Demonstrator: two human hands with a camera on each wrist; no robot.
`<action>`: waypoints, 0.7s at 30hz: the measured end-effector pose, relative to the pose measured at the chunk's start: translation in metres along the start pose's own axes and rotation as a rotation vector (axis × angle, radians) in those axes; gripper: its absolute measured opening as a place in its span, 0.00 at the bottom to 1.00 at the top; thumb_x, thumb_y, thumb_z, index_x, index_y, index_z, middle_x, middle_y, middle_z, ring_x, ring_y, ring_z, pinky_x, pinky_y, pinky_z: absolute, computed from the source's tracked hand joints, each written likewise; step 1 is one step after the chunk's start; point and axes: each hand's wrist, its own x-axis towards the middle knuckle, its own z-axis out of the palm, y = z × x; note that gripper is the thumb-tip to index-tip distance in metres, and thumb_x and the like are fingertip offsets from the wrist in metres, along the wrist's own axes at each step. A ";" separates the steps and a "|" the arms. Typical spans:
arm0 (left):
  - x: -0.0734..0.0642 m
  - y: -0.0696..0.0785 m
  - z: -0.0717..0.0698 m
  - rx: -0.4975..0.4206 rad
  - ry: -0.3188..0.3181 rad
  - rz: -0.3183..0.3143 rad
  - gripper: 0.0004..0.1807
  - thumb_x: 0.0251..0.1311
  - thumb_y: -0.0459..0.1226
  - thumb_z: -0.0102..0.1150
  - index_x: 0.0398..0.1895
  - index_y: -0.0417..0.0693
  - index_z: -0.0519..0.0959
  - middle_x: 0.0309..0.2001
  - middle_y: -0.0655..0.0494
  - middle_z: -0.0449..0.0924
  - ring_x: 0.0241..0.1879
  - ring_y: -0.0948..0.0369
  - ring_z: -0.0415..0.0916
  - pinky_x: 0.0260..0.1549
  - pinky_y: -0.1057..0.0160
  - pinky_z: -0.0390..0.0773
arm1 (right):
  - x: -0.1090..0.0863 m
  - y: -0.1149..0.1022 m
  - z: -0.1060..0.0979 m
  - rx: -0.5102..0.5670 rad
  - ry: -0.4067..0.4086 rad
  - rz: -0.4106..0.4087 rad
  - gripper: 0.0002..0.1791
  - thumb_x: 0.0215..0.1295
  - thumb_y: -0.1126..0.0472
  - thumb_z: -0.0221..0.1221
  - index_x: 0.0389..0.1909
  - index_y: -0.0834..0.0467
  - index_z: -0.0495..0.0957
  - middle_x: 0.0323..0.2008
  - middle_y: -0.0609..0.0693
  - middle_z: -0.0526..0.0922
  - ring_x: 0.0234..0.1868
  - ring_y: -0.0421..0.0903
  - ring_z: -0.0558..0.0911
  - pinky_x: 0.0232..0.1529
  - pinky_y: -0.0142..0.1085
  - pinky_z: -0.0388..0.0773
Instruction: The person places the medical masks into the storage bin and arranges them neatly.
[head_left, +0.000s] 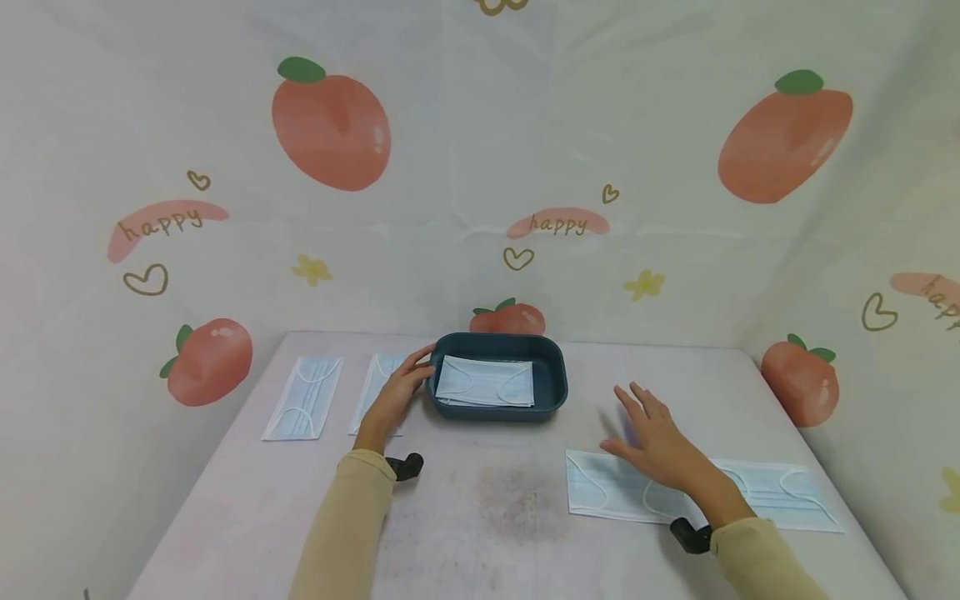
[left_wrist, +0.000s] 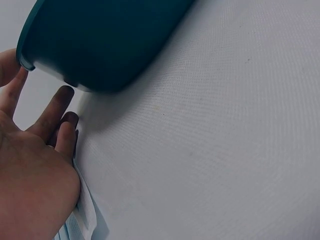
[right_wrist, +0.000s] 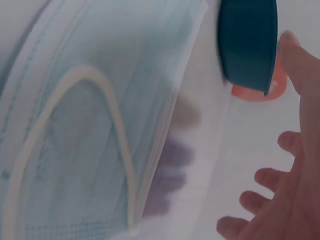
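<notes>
A dark teal bin [head_left: 561, 379] stands at the back middle, with a small stack of pale blue face masks [head_left: 480, 382] inside. My left hand [head_left: 397, 392] is at the bin's left side, its fingertips at the rim. In the left wrist view, the fingers [left_wrist: 56, 112] are extended beside the wall of the bin [left_wrist: 100, 45]. My right hand [head_left: 660, 446] is held over the near right face mask [head_left: 588, 483], fingers spread and nothing in them. The right wrist view has that hand [right_wrist: 300, 145] at its right edge and a face mask [right_wrist: 95, 125] close up.
Another face mask [head_left: 783, 496] lies at the right end of the table [head_left: 465, 517]. Toward the left are two more, an outer mask [head_left: 306, 398] and an inner mask [head_left: 367, 398] partly covered by my left hand. A fruit-printed cloth [head_left: 450, 167] rises behind the table.
</notes>
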 end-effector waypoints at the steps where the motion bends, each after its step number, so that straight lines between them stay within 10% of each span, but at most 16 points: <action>1: 0.000 0.000 0.000 -0.001 0.001 -0.004 0.28 0.75 0.42 0.51 0.76 0.64 0.65 0.78 0.50 0.63 0.81 0.53 0.50 0.83 0.47 0.42 | -0.002 0.003 0.000 0.015 -0.005 -0.007 0.53 0.64 0.34 0.63 0.80 0.57 0.51 0.79 0.68 0.48 0.76 0.74 0.51 0.66 0.77 0.60; 21: 0.003 -0.004 -0.003 -0.006 -0.004 -0.005 0.27 0.75 0.42 0.51 0.75 0.65 0.66 0.77 0.51 0.63 0.81 0.53 0.50 0.83 0.47 0.42 | -0.025 0.039 -0.006 0.184 -0.022 -0.061 0.53 0.54 0.45 0.75 0.76 0.60 0.60 0.74 0.71 0.61 0.69 0.76 0.65 0.59 0.75 0.70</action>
